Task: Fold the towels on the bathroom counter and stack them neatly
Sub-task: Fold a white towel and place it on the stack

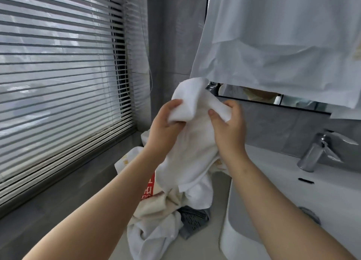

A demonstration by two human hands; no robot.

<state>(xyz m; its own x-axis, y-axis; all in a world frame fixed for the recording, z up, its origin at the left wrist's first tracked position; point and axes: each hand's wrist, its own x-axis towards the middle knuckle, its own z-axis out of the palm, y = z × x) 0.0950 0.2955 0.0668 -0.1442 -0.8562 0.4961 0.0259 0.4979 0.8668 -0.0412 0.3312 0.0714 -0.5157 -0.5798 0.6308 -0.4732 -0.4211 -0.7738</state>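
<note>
Slatted blinds (58, 83) cover the window on the far left, and the grey table (48, 211) runs along beneath them.

The left hand (164, 126) is raised over the table. Its thumb lies on top of a rolled edge of the white towel (191, 142) and its fingers are curled underneath, so it pinches that edge. The towel is held up in the air between both hands. Its top bunches above the thumbs, and the rest hangs down between the forearms.

Below it a loose pile of towels (166, 211) lies unfolded on the table, white and cream, with a red printed patch (149, 187) and a grey towel (193, 220) at the near edge. The hanging end overlaps the pile in view; whether it touches the pile cannot be told.

The right hand (228, 126) grips the towel's other side. Its thumb presses on the front face and its fingers are wrapped behind the cloth.

A large white cloth (283, 35) hangs above, covering most of a mirror (254, 95). Right of the pile sits a white basin (293, 191), with a chrome tap (316, 152) at its back.
</note>
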